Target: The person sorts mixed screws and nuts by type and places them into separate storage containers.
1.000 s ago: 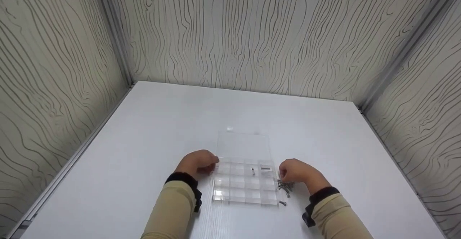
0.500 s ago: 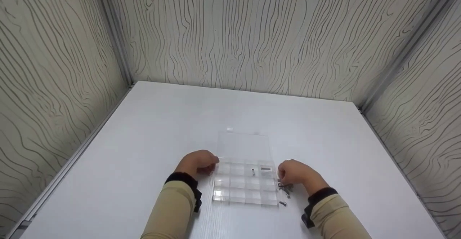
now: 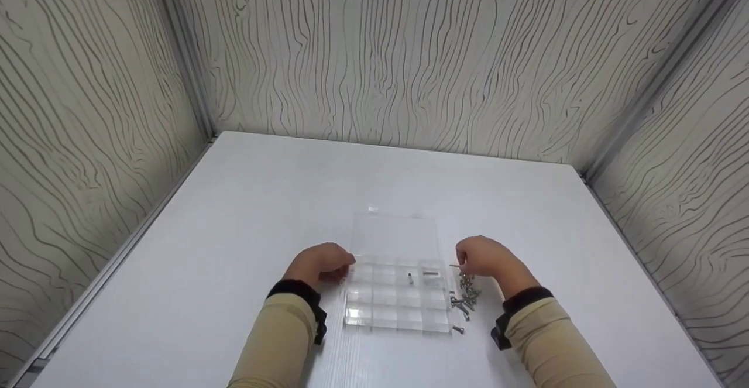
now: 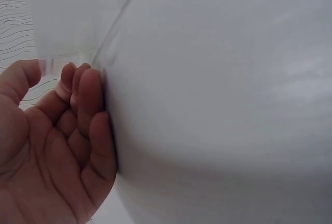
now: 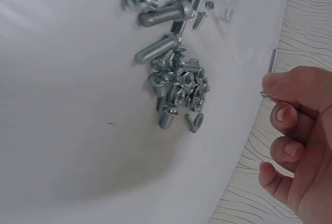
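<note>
A clear plastic compartment box (image 3: pixel 386 316) lies on the white table, its lid (image 3: pixel 395 234) folded back flat. One small metal piece (image 3: pixel 411 278) and another metal pin-like piece (image 3: pixel 430 273) lie in separate compartments of its far row. My left hand (image 3: pixel 323 262) holds the box's left side near the hinge; the left wrist view has thumb and fingertips at its clear corner. My right hand (image 3: pixel 488 258) is beyond the hardware pile, pinching a thin, long screw (image 5: pixel 274 60) between thumb and index finger. The screw's head shows below the thumb, and its shank points towards the box.
Beside the box's right edge is a pile of bolts, screws and nuts (image 3: pixel 468 294). A single bolt (image 3: pixel 459 330) lies apart at the near right corner. Patterned wall panels (image 3: pixel 374 54) stand behind the table and at both sides.
My right hand has risen from the pile and moved away from me, with the screw now showing in its pinch. More of the pile is uncovered. The left hand and box keep their place.
</note>
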{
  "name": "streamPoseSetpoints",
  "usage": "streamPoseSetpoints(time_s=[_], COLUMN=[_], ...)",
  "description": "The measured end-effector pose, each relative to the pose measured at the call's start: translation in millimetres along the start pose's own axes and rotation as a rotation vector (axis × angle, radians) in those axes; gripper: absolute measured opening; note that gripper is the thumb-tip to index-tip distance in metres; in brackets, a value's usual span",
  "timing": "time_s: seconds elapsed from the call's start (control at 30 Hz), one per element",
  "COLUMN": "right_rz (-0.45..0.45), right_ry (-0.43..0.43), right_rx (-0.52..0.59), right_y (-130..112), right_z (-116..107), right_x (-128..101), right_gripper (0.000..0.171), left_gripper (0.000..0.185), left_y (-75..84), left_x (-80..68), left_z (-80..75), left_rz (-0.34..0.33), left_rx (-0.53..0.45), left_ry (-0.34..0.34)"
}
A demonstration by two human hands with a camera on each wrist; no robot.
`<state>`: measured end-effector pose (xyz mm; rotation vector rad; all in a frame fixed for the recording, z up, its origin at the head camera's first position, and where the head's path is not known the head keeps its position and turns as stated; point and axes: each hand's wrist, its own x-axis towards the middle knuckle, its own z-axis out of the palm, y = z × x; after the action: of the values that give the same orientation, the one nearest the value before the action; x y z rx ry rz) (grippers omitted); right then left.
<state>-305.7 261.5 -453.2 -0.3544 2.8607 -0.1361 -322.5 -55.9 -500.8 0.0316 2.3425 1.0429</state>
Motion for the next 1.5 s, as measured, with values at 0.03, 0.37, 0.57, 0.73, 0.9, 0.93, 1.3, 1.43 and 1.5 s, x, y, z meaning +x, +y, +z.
streamPoseSetpoints(time_s=[0.03,0.37,0.57,0.73,0.9,0.93,1.3,1.43,1.5], right_rz=[-0.003,-0.063,-0.072,-0.090,-0.117,-0.120,-0.059,-0.045,-0.030], right_ry=[0.007,0.062,0.060,0.062,0.068,0.068,0.054,0.053,0.041], right_rx=[-0.003,-0.027,-0.047,-0.043,-0.029,-0.032,-0.009,0.012,0.023], right_y=[-2.1,-24.4,-31.9,-34.1,-35.6,-35.4,-27.3,-20.1,-14.9], right_z=[-0.6,10.6,17.5,21.0,22.1,22.5,18.2,12.7,12.0], right_x=[0.6,7.8,11.7,13.0,12.1,12.1,7.7,2.3,0.2], right_gripper=[0.013,0.012,0.013,0.014,0.014,0.014,0.013,0.014,0.014], left_gripper=[0.033,0.035,0.035,0.034,0.034,0.034,0.036,0.036,0.036], left_y=[0.0,2.8,3.1,2.8,2.9,2.9,0.7,0.5,0.8], left_x=[-0.5,-5.0,-5.3,-4.2,-3.3,-3.1,-0.7,-0.7,-1.1], left_z=[0.0,-0.1,-0.1,0.3,0.2,0.3,2.1,1.9,1.4], left_rz=[-0.003,0.000,-0.013,-0.014,-0.024,-0.027,-0.018,-0.028,-0.027], left_rx=[0.010,-0.019,-0.034,-0.056,-0.071,-0.076,-0.057,-0.048,-0.036], left_ry=[0.003,-0.010,0.009,0.013,0.018,0.020,0.019,0.010,0.004])
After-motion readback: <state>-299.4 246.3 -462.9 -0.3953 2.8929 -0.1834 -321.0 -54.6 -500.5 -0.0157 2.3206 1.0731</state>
